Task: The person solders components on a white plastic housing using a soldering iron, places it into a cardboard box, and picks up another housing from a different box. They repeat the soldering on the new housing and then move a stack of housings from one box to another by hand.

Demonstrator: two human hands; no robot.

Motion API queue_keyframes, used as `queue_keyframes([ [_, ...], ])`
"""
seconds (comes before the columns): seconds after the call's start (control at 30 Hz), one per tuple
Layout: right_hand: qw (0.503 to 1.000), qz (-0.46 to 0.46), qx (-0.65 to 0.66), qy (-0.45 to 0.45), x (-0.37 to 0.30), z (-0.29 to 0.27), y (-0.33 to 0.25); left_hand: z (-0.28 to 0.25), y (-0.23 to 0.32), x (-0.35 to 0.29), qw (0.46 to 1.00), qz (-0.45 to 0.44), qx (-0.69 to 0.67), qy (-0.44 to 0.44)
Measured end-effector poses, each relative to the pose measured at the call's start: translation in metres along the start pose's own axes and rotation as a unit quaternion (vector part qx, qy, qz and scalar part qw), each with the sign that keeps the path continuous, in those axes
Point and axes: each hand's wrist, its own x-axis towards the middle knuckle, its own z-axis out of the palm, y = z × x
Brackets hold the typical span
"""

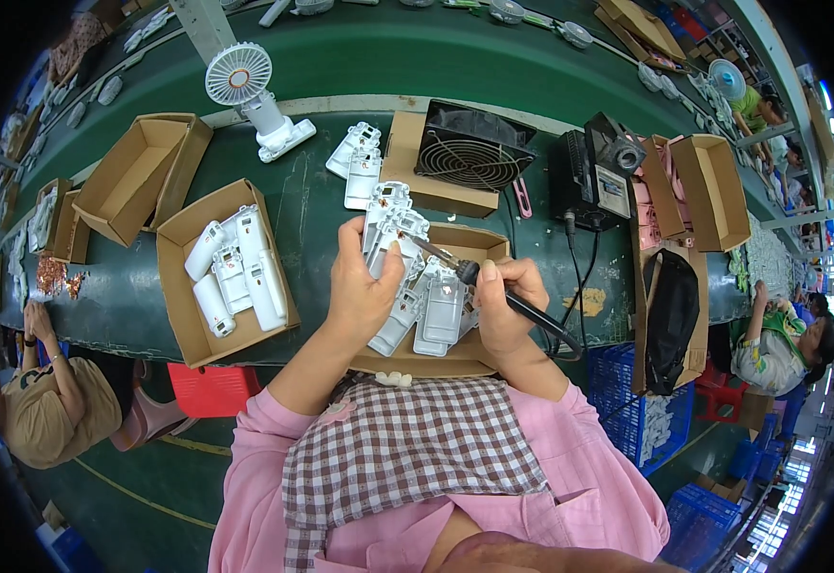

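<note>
My left hand grips white plastic housings, thumb on top, above an open cardboard box. Small metal parts show inside the housings. In my right hand is a soldering iron with a black handle and cord, held like a pen. Its metal tip points left at the held housings; whether it touches them I cannot tell. More white housings lie in the box below my hands. Others lie just beyond my left hand.
A black square fan stands at the back, left of a black soldering station. At left, a cardboard box holds white housings; a white handheld fan stands behind it. Boxes with pink parts are at right. People sit on both sides.
</note>
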Motion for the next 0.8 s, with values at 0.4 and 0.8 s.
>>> queue_keyframes([
  [0.4,1.000,0.011,0.001,-0.005,0.000,0.003,-0.005,-0.001,0.000,-0.002,1.000,-0.013,-0.004,-0.007],
  [0.8,1.000,-0.001,0.016,0.013,0.000,0.003,-0.003,0.001,-0.011,-0.001,1.000,-0.007,-0.027,-0.005],
])
